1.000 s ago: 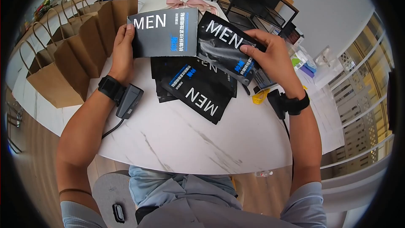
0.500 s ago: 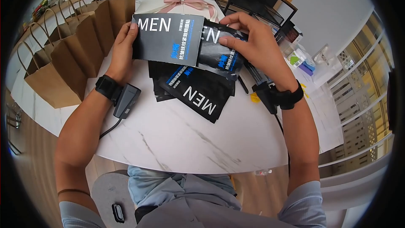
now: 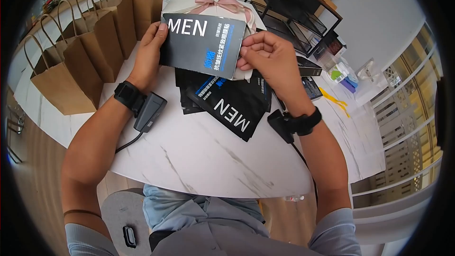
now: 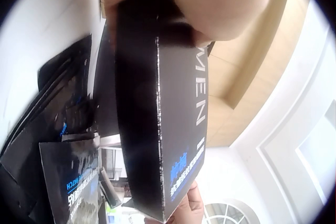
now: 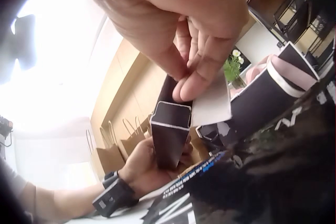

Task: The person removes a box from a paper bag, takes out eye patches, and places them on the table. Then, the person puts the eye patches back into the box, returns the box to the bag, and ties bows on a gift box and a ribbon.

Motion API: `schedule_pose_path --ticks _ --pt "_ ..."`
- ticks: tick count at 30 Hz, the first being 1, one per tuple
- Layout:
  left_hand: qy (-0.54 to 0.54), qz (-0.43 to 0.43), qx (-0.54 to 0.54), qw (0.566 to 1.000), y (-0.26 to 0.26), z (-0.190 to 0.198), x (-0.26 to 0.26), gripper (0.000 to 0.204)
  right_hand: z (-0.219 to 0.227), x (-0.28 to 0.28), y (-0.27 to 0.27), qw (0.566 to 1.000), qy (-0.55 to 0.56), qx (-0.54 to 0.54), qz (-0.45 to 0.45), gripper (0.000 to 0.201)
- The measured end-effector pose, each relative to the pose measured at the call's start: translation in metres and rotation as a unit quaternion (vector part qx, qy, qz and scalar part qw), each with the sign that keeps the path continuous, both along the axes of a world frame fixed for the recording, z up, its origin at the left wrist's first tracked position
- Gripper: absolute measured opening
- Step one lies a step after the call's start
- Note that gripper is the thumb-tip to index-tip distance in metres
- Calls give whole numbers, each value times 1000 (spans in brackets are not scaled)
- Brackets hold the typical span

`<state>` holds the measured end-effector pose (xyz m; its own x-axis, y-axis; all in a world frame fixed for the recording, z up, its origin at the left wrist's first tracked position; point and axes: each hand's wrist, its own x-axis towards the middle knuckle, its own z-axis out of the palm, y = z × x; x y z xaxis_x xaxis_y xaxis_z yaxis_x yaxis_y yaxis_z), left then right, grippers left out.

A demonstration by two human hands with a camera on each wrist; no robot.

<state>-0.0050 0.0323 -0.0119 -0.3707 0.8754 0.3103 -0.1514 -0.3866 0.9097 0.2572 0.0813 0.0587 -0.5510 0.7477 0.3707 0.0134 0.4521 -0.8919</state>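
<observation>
In the head view, a dark MEN box (image 3: 201,45) is held up, tilted, above the table. My left hand (image 3: 148,57) grips its left end, thumb on the front. At its right edge my right hand (image 3: 272,61) has thumb and fingers pinched together. The right wrist view shows the box (image 5: 170,142) with its end folds and a pale flap (image 5: 211,106) standing out beside the right fingertips (image 5: 190,85). Below lie several black MEN pouches (image 3: 232,109), overlapping on the table. The inside of the box is hidden.
Several brown paper bags (image 3: 68,78) stand in a row at the left. Behind the held box is a white box with a pink ribbon (image 3: 220,4). A yellow strip (image 3: 335,102) and packets (image 3: 342,75) lie at the right of the marble table (image 3: 218,161).
The pouch that my right hand held went leftwards behind the box and is out of sight. My right hand has moved left to the box's edge; the box appears further right.
</observation>
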Motion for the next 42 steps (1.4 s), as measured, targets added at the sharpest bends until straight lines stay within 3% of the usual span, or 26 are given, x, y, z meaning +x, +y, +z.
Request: schedule_pose_path --ticks 8,9,10,11,12,14,15,16,19,21,24,28,30,32,34,42 --pt "-34 23 -8 999 0 -3 -4 39 -5 16 -2 993 -53 57 -85 14" --pt "-18 57 0 998 5 -6 -8 37 -6 22 0 983 -132 105 -77 14" --pt "0 87 6 996 7 -6 -6 35 -7 27 -1 964 -209 151 -72 14" --pt "-25 85 -9 996 4 -4 -4 36 -6 31 -4 943 -260 205 -40 28" --pt "-23 79 -13 997 4 -5 -3 36 -8 32 -9 944 -260 200 -45 28" --pt "-33 65 -24 997 2 -4 -6 36 -17 29 -23 839 -370 394 -59 51" --pt "-30 72 -26 997 1 -2 -4 36 -20 29 -27 819 -422 387 -40 71" --pt "-27 71 -25 997 1 -1 -4 36 -23 25 -33 814 -430 390 -39 73" --pt "-33 75 -34 996 1 -3 -6 35 -32 28 -18 841 -403 360 -26 79" --pt "-33 74 -19 997 4 -5 -6 36 -31 31 -6 891 -356 281 -25 66" --pt "-36 78 -22 996 2 -3 -4 37 -21 38 -7 925 -326 192 -47 61" --pt "-27 80 -25 996 4 -8 -12 39 -25 62 7 940 -232 220 -120 44" --pt "-24 91 -24 995 3 -4 -7 39 -20 79 21 941 -140 226 -208 39" --pt "-45 88 -40 994 1 -4 -5 38 -1 79 22 966 81 158 -186 38" --pt "-26 60 -12 998 7 -9 -12 37 22 76 8 962 49 194 -188 38" --pt "-12 65 -6 998 4 -6 -7 37 31 59 4 966 -124 193 -118 34"
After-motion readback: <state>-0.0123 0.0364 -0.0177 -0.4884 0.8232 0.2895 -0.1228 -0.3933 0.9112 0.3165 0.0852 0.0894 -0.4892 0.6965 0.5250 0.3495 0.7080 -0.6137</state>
